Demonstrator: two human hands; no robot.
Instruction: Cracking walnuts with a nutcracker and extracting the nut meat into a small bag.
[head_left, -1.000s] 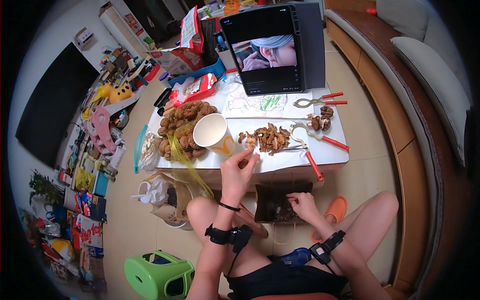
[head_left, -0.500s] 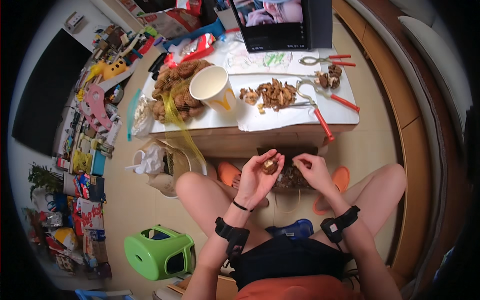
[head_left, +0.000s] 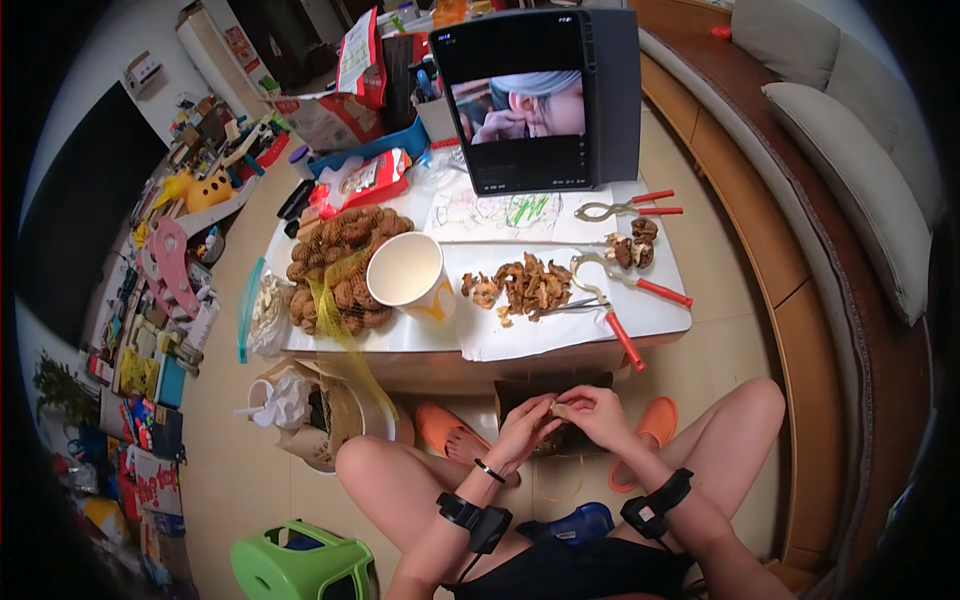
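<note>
My left hand [head_left: 520, 430] and my right hand [head_left: 598, 416] meet between my knees, over an open box [head_left: 508, 400]. Their fingertips are closed on a small walnut piece [head_left: 558, 408], mostly hidden by the fingers. On the table in front, brown walnut kernels [head_left: 535, 286] lie heaped on white paper [head_left: 495, 346]. Beside the heap rest a red-handled nutcracker [head_left: 622, 338] and a thin metal pick [head_left: 565, 309]. Farther right are cracked walnuts [head_left: 634, 246] and another red-handled plier-like nutcracker [head_left: 630, 207].
A white paper cup [head_left: 408, 275] stands beside walnuts in a yellow net bag [head_left: 345, 265]. A tablet [head_left: 520, 120] stands at the back. At left are a waste bin [head_left: 365, 425] and a green stool [head_left: 300, 565]. A wooden-based sofa [head_left: 765, 240] runs along the right.
My right hand has come over to the left one, and both now finger the walnut that lay in my left palm. The view has tilted up, showing more of the tablet.
</note>
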